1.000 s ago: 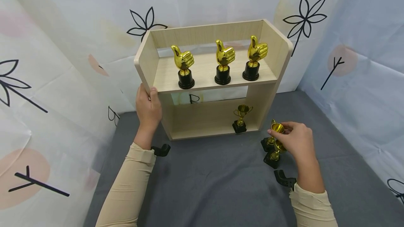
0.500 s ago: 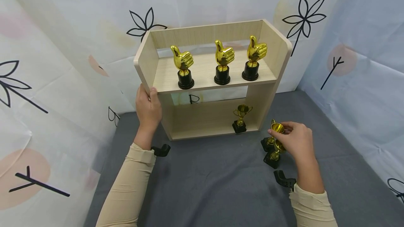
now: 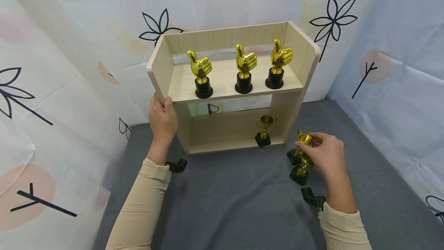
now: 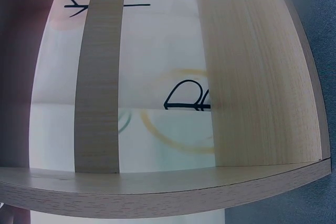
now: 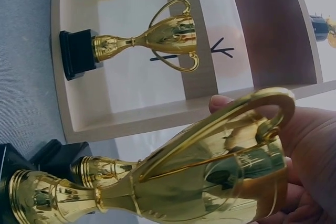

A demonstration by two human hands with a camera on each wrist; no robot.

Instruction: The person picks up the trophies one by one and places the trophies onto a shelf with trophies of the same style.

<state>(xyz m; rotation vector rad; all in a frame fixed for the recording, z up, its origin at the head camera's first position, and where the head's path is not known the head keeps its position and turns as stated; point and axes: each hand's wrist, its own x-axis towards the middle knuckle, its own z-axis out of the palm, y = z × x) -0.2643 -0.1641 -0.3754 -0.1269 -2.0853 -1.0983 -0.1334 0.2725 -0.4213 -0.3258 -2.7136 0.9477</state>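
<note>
A light wooden two-tier shelf [image 3: 229, 130] stands on the grey cloth. My left hand [image 3: 163, 120] grips its left side panel, thumb at the front edge. On the right, my right hand [image 3: 326, 153] pinches the rim of the farther gold trophy cup [image 3: 305, 139], which has a black base. A similar nearer trophy cup [image 3: 299, 174] stands just in front, below the hand; it fills the foreground in the right wrist view, partly hiding the fingers. Another trophy cup [image 3: 264, 130] stands at the right end of the lower tier.
Three gold thumbs-up trophies, left [image 3: 202, 73], middle [image 3: 244, 68] and right [image 3: 278, 65], stand on the upper tier. Patterned white cloth [image 3: 86, 41] hangs behind and at both sides. Grey cloth [image 3: 236, 203] covers the surface in front of the shelf.
My right hand and the farther trophy cup have shifted very slightly upward in the head view. The left hand keeps its hold on the shelf, and the other trophies stay put.
</note>
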